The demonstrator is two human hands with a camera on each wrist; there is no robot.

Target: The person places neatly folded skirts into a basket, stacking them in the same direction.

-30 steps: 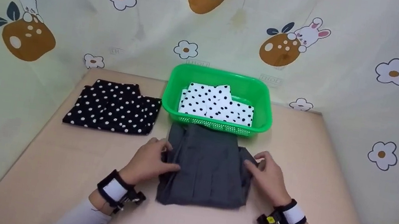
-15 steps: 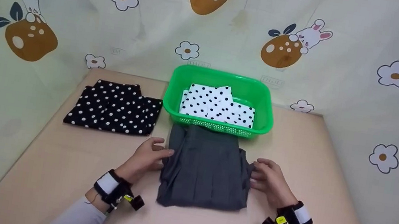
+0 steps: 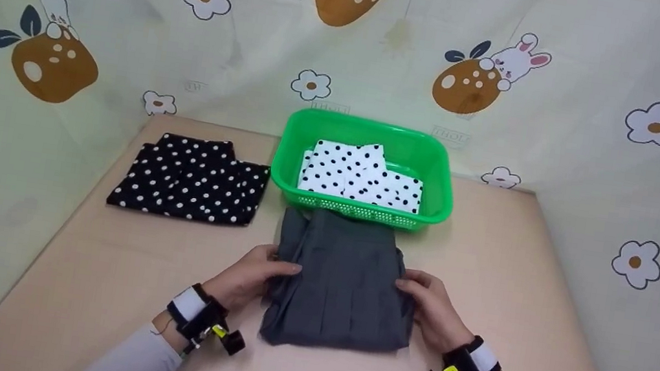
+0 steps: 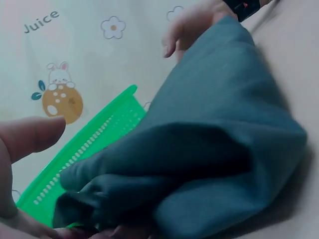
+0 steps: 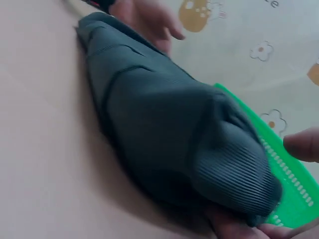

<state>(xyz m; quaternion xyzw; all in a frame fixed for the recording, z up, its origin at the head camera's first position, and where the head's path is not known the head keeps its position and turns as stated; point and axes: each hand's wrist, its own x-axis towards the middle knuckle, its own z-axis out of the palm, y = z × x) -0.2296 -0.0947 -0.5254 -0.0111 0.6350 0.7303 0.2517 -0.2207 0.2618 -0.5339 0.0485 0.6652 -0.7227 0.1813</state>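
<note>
A dark grey folded garment [image 3: 345, 279] lies on the table in the head view, pleat-like creases down its front. My left hand [image 3: 251, 275] is at its left edge, fingers tucked beneath and thumb over the top. At the opposite edge, my right hand [image 3: 437, 309] holds it the same way. In the left wrist view the thumb [image 4: 32, 134] stands a little off the cloth, and the fingers are mostly hidden under the folds. The right wrist view likewise has the thumb [image 5: 303, 144] raised, with fingertips [image 5: 232, 226] under a ribbed part of the garment.
Right behind the grey garment stands a green plastic basket [image 3: 359, 211] holding a folded white cloth with black dots [image 3: 339, 170]. A folded black cloth with white dots [image 3: 193, 181] lies left of the basket. A patterned curtain [image 3: 249, 23] surrounds the table.
Both hands drew back from the garment's sides, then came in again with fingers under the edges and thumbs on top. The garment and basket have hardly moved.
</note>
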